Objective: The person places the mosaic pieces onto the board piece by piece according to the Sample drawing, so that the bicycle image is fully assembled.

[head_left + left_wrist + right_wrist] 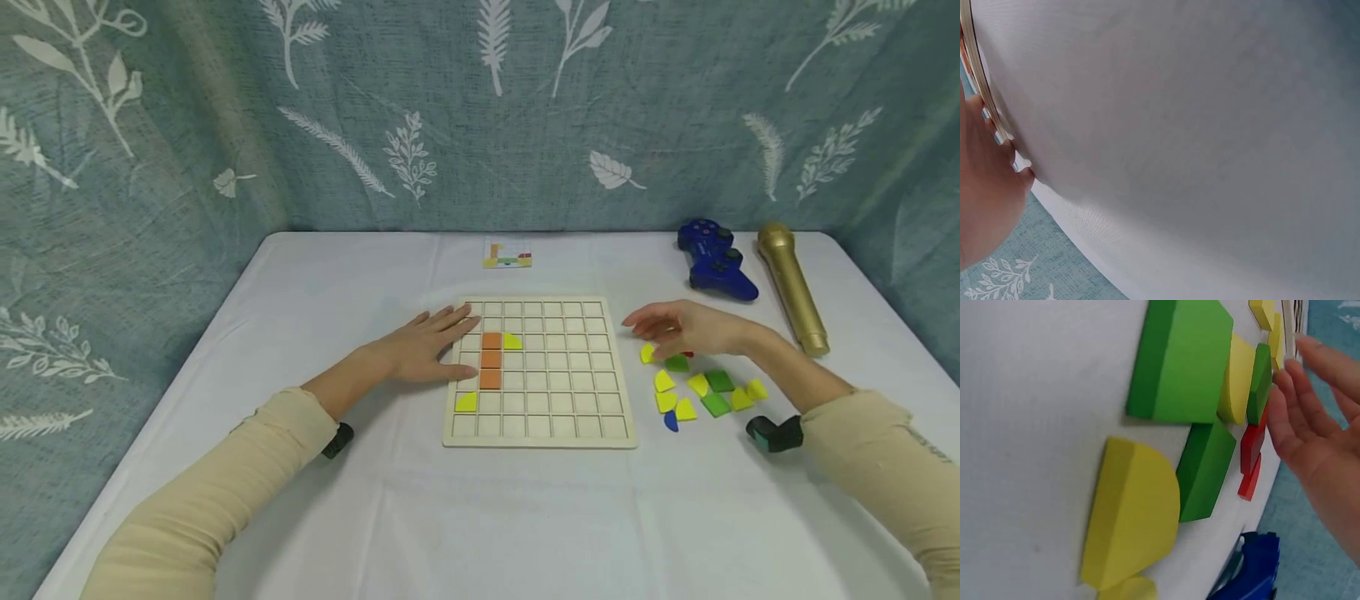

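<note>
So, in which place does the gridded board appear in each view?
Head: the gridded board, just below and right of centre.
Left wrist: the board's edge, at the upper left.
Right wrist: a sliver of the board, at the top right.
Shared landmark: the leaf-printed teal curtain.

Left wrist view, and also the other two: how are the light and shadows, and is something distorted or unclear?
Head: soft light, with a diffuse shadow beside the left sleeve on the white cloth; the card lacks fine detail. Left wrist: the cloth looks grey and dim, its edge bowed, perhaps by the lens. Right wrist: no strong glare; the big green piece has a darker side.
</note>
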The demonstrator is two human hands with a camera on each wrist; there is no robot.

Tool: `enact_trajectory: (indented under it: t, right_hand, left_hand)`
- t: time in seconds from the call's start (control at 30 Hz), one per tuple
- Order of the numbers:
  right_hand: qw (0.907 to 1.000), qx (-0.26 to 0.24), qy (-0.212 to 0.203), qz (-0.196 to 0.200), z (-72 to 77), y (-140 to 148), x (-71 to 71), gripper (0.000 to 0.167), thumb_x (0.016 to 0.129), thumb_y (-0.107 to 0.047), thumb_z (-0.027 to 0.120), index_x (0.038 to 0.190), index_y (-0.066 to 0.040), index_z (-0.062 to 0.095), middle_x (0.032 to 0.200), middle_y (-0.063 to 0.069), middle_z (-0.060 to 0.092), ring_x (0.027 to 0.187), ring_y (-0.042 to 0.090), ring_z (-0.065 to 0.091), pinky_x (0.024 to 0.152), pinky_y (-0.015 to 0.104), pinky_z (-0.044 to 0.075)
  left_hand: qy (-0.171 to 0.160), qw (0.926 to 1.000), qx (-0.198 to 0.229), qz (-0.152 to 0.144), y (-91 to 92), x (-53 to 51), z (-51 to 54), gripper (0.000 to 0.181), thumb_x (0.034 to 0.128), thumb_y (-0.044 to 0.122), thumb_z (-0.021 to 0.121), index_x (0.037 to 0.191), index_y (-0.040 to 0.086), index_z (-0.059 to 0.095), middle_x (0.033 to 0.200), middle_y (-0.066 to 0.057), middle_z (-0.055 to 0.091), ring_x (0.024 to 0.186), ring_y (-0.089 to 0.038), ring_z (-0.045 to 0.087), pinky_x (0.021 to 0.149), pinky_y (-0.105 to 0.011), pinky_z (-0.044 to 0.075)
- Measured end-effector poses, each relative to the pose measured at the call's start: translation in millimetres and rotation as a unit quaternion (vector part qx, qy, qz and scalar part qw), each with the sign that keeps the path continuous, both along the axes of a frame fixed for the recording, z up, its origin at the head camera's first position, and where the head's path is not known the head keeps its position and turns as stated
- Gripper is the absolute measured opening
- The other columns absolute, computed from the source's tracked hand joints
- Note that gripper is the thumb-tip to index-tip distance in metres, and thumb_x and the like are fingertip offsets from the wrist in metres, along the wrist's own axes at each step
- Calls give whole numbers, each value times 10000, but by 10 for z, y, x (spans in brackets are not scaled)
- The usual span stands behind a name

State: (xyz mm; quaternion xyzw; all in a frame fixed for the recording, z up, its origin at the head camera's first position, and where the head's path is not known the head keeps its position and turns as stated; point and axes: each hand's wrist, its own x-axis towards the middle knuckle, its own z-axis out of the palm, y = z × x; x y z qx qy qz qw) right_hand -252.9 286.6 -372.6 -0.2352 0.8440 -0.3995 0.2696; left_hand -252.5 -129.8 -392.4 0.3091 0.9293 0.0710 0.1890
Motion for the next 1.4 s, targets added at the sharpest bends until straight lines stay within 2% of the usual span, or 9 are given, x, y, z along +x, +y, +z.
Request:
enact_trajectory:
  t: [0.1,0.27,0.4,0.63,0.87,0.97,1.17,1.4]
  right_hand:
    - [9994,201,200,214,-10,-26,5,505,858,20,675,1333,25,504,1220,165,544,1130,309,505,953,390,447]
    - [9975,282,573,298,-27,-55,-7,436,856,59,654,1279,40,546,1048,103,580,971,244,525,843,310,478]
    - [9963,291,769,229,-43,-50,-18,400,854,60,662,1244,48,569,973,86,588,900,225,538,813,286,486]
    - [9893,688,1279,-156,-49,8,-15,419,832,-43,733,1224,22,602,1027,67,626,950,228,567,784,313,487]
    - [9904,471,1270,-287,-86,55,-23,380,817,-3,734,1181,27,629,952,45,623,848,188,576,721,253,497]
    - [9903,408,1291,-325,-94,58,-20,376,814,5,735,1175,30,633,946,46,627,842,185,576,710,248,496]
    - [9901,290,1323,-363,-120,71,-16,365,807,14,737,1158,36,641,949,54,641,855,192,588,705,253,500]
    - [9887,374,1403,-366,-127,73,-8,347,812,10,734,1148,27,648,948,44,648,854,193,591,690,252,499]
  left_hand:
    - [1,10000,-22,-17,5,-3,-1,877,894,699,403,1551,231,59,1591,11,-38,1440,-217,-42,1147,-444,3]
    - [36,10000,-35,-31,1,-2,-3,878,896,695,406,1551,228,56,1591,10,-42,1439,-221,-43,1147,-441,-2]
    - [43,10000,-6,-15,3,3,1,874,896,689,415,1551,229,62,1590,13,-37,1440,-220,-38,1147,-440,0]
    - [83,10000,-46,-14,2,-6,-8,882,887,709,404,1549,243,56,1588,26,-43,1439,-208,-43,1148,-426,-5]
    - [135,9999,-43,-49,-14,-29,-36,885,886,714,396,1550,240,52,1588,22,-45,1438,-209,-52,1147,-433,-7]
    - [132,9999,-80,-23,-12,-30,-34,884,879,725,389,1547,261,42,1584,43,-56,1436,-190,-59,1147,-415,-13]
    - [123,9999,25,-59,-6,-13,-12,876,895,693,412,1550,228,66,1590,9,-30,1439,-219,-44,1146,-449,3]
    - [92,9999,31,-40,-13,-16,-18,877,894,701,400,1551,227,62,1590,5,-31,1438,-221,-50,1146,-451,0]
